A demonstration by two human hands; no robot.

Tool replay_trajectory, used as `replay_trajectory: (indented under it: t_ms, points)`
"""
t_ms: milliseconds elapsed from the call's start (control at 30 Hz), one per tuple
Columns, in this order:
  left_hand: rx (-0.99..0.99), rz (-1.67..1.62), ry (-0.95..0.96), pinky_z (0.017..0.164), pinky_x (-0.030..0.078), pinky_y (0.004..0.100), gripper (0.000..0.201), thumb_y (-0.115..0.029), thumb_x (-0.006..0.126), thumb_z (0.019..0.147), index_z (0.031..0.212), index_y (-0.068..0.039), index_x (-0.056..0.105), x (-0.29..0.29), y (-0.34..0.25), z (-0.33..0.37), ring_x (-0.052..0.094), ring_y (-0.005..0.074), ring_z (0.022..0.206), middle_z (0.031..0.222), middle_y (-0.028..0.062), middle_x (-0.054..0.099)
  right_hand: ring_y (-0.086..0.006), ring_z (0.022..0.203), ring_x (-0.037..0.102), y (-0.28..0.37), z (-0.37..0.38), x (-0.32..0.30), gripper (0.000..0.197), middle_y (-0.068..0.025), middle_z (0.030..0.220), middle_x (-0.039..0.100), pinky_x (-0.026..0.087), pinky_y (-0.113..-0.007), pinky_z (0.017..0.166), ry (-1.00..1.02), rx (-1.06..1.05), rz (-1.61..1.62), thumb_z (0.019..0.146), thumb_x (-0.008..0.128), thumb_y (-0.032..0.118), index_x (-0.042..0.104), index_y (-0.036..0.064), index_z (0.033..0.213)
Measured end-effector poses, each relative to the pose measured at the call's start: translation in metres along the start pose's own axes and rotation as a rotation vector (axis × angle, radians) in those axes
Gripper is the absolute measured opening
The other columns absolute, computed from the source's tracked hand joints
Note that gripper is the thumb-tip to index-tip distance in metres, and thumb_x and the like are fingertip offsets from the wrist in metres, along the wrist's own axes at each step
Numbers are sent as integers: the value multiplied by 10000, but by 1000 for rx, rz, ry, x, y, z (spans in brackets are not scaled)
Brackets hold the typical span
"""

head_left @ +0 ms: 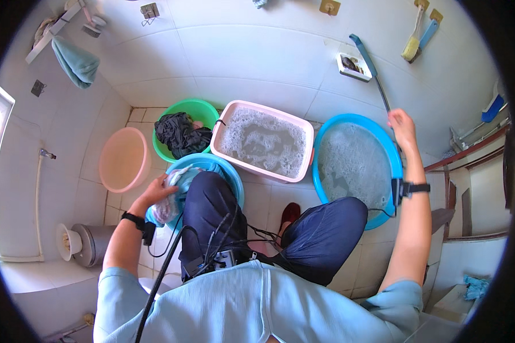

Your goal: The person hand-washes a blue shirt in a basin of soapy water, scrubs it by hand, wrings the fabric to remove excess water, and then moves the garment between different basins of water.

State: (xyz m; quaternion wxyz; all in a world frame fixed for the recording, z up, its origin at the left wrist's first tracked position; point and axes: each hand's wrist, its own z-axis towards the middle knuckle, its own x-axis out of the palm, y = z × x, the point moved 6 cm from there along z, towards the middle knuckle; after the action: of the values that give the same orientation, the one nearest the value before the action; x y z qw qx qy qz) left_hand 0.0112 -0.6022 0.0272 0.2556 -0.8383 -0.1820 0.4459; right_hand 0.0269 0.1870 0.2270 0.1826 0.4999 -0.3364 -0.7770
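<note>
My left hand [155,192] is closed on a bunched pale lilac-and-white cloth [166,207] at the left side of a light blue basin [238,182]. Teal fabric [214,169] also lies in this basin, partly hidden by my left knee. My right hand [403,129] is raised at the right rim of a large blue tub [398,166]. Its curled fingers close around a thin dark pole [383,94], which slants up to a curved dark teal handle [364,55] by the wall. The pole's lower end is hidden behind my hand and forearm.
A pink rectangular tub [309,140] of sudsy grey water stands between the basins. Dark clothes [181,136] fill a green basin [203,104] beside a peach basin [145,166]. A soap dish [352,67] and brushes [418,40] hang on the wall. Black cables [169,257] cross my lap.
</note>
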Motion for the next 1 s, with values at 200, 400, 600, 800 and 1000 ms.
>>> replay_trajectory:
  t_ms: [200, 400, 600, 800, 1000]
  points:
    - [36, -105, -102, 1024, 446, 400, 652, -397, 664, 892, 1366, 16, 492, 16, -9, 10, 569, 326, 1205, 1343, 209, 559, -107, 721, 598, -62, -131, -22, 84, -9, 744, 600, 481, -277, 682, 131, 199, -111, 976, 558, 82, 598, 38, 917]
    - [-61, -476, -138, 948, 476, 354, 530, -323, 646, 911, 1304, 20, 549, 29, 26, -19, 606, 272, 1115, 1236, 154, 611, -104, 734, 606, -61, -227, 20, 111, -15, 844, 613, 485, -283, 685, 220, 249, 34, 979, 571, 146, 592, 44, 941]
    - [-371, -942, -82, 970, 410, 463, 531, -401, 587, 932, 1338, -70, 495, 69, 80, -65, 587, 273, 1129, 1217, 122, 595, -125, 766, 635, -5, -236, 59, 94, -40, 894, 645, 493, -285, 718, 208, 400, 80, 961, 586, 138, 604, 45, 969]
    - [-412, -822, -111, 875, 453, 404, 453, -360, 626, 890, 1235, -68, 591, 91, 119, -111, 644, 235, 992, 1108, 79, 646, -136, 717, 640, -3, -238, 74, 117, -61, 810, 655, 517, -279, 691, 314, 348, -148, 943, 586, 111, 618, 3, 913]
    - [-547, -468, -713, 1120, 340, 436, 805, -212, 739, 774, 1439, 9, 342, 85, 178, -115, 399, 413, 1325, 1425, 281, 375, -137, 704, 639, -16, -242, 74, 112, -65, 760, 643, 530, -274, 678, 252, 358, -163, 922, 569, 56, 607, -22, 850]
